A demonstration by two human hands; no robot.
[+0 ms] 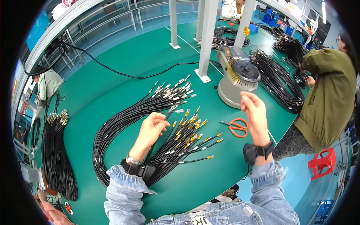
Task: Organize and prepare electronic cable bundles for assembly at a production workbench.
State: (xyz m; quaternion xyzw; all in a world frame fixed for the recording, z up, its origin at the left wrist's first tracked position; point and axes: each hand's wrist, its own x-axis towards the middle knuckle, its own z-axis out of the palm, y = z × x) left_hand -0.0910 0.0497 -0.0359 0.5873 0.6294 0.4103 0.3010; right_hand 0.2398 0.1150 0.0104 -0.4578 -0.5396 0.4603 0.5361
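Observation:
My left hand (150, 131) is closed round a black cable (167, 117), whose pale connector (179, 111) sticks out to the right past the fingers. My right hand (255, 114) is raised just in front of the grey tape dispenser (229, 88), thumb and fingertips pinched together; whatever lies between them is too small to make out. Beneath my left hand a bundle of black cables (112, 129) curves in a loop. The bundle's far ends (176, 93) carry pale connectors, while many nearer ends (191, 127) are wrapped in yellow tape.
Orange-handled scissors (239, 127) lie left of my right hand. White posts (206, 45) stand on the green table (123, 63), crossed by a black power cord (142, 77). More cable bundles lie left (56, 153) and right (279, 80). A co-worker in an olive jacket (328, 86) works at the right.

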